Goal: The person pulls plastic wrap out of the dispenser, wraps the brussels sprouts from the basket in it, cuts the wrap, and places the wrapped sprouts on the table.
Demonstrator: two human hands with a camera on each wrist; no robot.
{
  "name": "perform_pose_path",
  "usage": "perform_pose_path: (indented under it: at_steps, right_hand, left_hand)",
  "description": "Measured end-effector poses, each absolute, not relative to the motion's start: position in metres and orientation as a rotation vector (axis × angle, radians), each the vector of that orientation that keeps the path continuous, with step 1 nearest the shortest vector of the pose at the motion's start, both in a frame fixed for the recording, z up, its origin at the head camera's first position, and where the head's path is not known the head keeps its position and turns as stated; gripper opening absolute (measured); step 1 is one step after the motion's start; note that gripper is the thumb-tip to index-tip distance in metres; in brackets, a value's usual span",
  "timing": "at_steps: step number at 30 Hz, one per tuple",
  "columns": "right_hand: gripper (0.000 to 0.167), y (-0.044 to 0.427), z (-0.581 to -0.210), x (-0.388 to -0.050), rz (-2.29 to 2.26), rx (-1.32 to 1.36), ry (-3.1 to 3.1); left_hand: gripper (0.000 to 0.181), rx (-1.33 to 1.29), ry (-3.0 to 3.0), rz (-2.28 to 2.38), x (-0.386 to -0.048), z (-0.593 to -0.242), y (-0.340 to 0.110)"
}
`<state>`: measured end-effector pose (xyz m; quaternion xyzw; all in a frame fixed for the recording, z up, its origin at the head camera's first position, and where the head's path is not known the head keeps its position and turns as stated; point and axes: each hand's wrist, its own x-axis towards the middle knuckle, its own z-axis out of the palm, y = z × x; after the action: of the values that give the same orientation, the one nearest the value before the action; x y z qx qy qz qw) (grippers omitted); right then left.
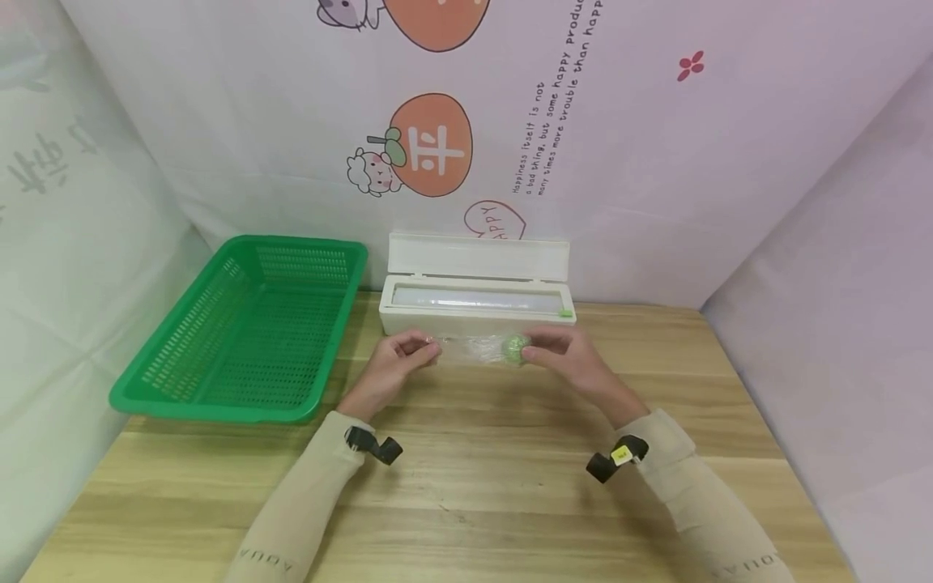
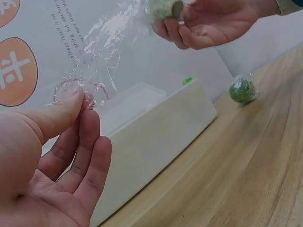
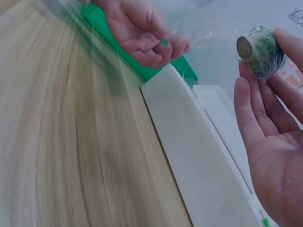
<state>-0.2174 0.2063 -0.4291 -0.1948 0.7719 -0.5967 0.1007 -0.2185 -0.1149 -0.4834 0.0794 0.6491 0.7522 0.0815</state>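
A broccoli floret (image 3: 265, 52), round and green with a pale cut stem, sits inside clear plastic wrap. My right hand (image 1: 572, 360) holds it between thumb and fingers, just in front of the white dispenser box. From the floret the plastic wrap (image 1: 474, 349) stretches leftward in a loose band. Its far end is pinched between the thumb and fingertips of my left hand (image 2: 66, 142). Both hands are raised above the table. In the left wrist view a second wrapped floret (image 2: 242, 90) lies on the table beyond the box; it does not show in the head view.
The white wrap dispenser (image 1: 477, 322) stands against the back wall, lid (image 1: 477, 257) up, with a roll of film inside and a green slider (image 1: 565, 313) at its right end. A green mesh basket (image 1: 313, 405) stands at the left on the wooden table (image 1: 474, 502).
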Motion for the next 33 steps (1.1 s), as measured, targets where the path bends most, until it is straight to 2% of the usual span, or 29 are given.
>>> perform_pose_path:
  at_steps: [8, 15, 20, 25, 30, 33]
  right_hand:
    - [0.041, 0.187, -0.424, -0.212, -1.813, -0.644, 2.123]
    - [0.039, 0.171, -0.426, -0.212, -1.816, -0.775, 2.009]
    - [0.039, 0.169, -0.427, -0.21, -1.827, -0.828, 1.973]
    - [0.04, 0.167, -0.426, -0.209, -1.84, -0.867, 1.95]
    - [0.042, 0.159, -0.422, -0.207, -1.839, -0.877, 1.923]
    - [0.041, 0.156, -0.423, -0.209, -1.855, -0.896, 1.879]
  left_hand:
    - [0.01, 0.23, 1.853, 2.284, -0.235, -0.492, -0.101]
    - [0.025, 0.24, 1.683, 2.363, -0.243, -0.495, -0.088]
    - [0.029, 0.266, 1.671, 2.358, -0.247, -0.495, -0.076]
    - [0.028, 0.361, 1.656, 2.34, -0.25, -0.496, -0.063]
    - [0.016, 0.373, 1.747, 2.28, -0.248, -0.492, -0.056]
    - [0.022, 0.368, 1.793, 2.215, -0.248, -0.491, -0.058]
